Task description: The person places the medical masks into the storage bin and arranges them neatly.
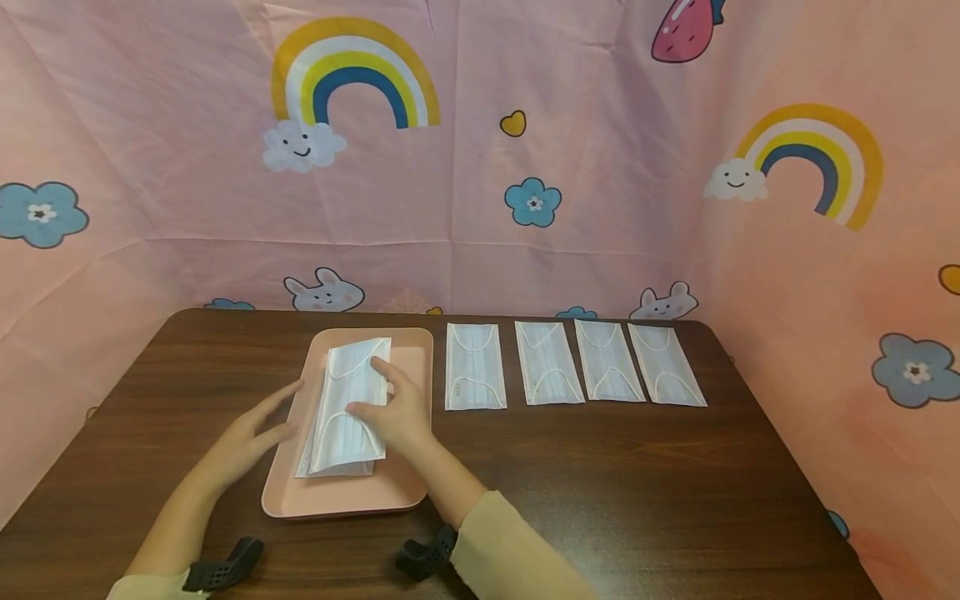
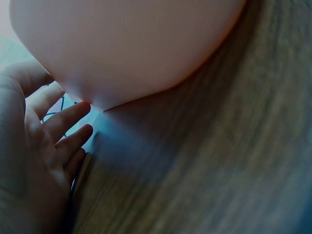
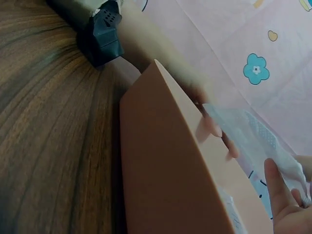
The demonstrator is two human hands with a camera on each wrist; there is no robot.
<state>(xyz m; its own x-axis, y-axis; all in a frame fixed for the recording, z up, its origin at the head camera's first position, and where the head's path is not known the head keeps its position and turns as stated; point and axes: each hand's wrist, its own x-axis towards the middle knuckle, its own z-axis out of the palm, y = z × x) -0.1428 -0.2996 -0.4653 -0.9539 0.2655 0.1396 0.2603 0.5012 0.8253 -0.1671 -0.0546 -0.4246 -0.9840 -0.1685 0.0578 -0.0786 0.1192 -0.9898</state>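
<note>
1. The pink tray point(image 1: 341, 498) on the counter point(image 1: 600, 483) holds a stack of face masks point(image 1: 341, 433).
2. The right hand point(image 1: 397, 412) pinches the top mask point(image 1: 356, 387).
3. The left hand point(image 1: 251, 433), fingers straight, rests at the tray's left edge.
4. Four masks point(image 1: 573, 362) lie in a row beside the tray.

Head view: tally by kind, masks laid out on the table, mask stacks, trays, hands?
Masks laid flat in a row on the table: 4
Mask stack on the tray: 1
Pink tray: 1
Hands: 2, left hand and right hand
Total: 8
</note>
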